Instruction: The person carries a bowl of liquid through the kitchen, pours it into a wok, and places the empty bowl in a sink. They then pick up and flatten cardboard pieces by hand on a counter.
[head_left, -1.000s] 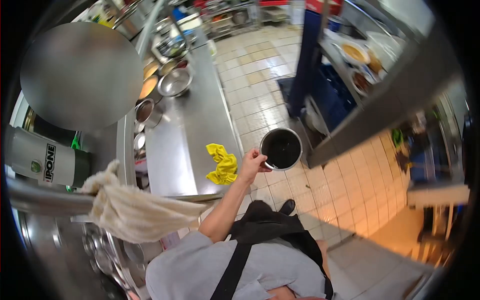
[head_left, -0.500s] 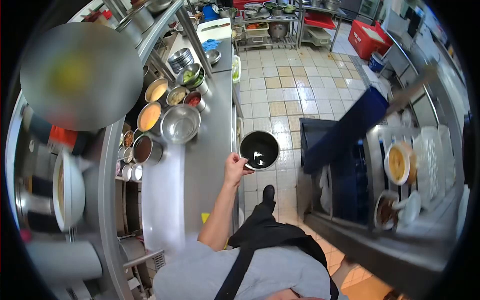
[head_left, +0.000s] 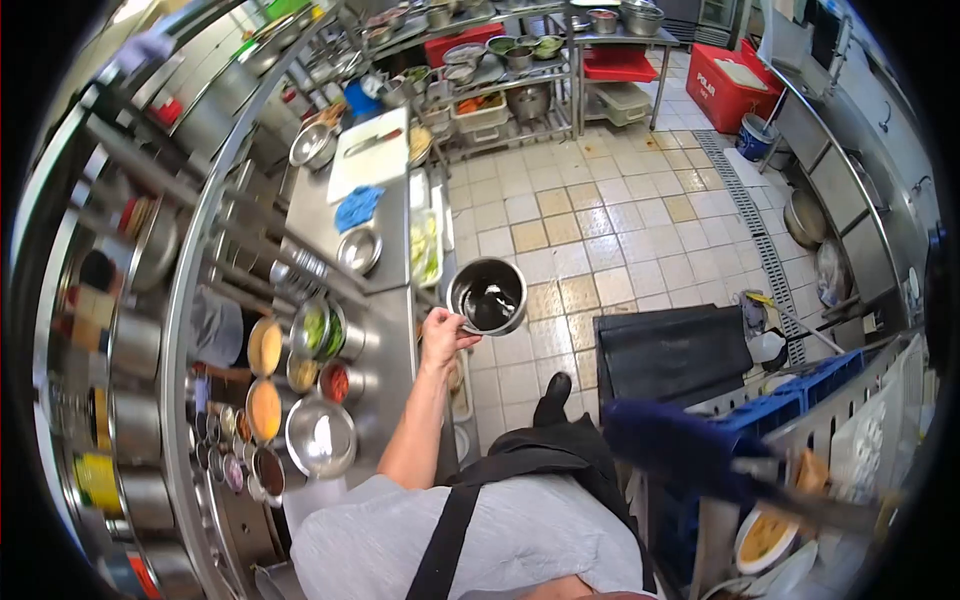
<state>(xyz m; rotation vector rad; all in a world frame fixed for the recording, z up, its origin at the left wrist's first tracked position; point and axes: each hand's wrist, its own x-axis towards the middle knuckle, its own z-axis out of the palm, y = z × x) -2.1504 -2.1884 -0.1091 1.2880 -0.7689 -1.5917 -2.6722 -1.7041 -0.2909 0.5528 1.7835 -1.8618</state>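
A round metal pot (head_left: 488, 297) with a dark, shiny inside hangs over the tiled floor, beside the steel counter's edge. My left hand (head_left: 441, 338) grips it by the near rim, fingers closed and arm stretched forward. My right hand is out of view. Left of my forearm, on the counter (head_left: 388, 400), stand a wide steel bowl (head_left: 321, 438), a bowl of green vegetables (head_left: 317, 331), a pot of chopped red food (head_left: 338, 381) and containers of orange sauce (head_left: 264, 410).
A white cutting board (head_left: 366, 155) with a knife and a blue cloth (head_left: 359, 208) lie farther along the counter. Ahead runs the tiled floor (head_left: 560, 235). At right are a black panel (head_left: 675, 352), a blurred dark-blue object (head_left: 675, 445) and a red cooler (head_left: 725, 90).
The view has shifted forward along the counter. The pot stays in my left hand, now level with the vegetable tray. My right hand has left the view at lower right.
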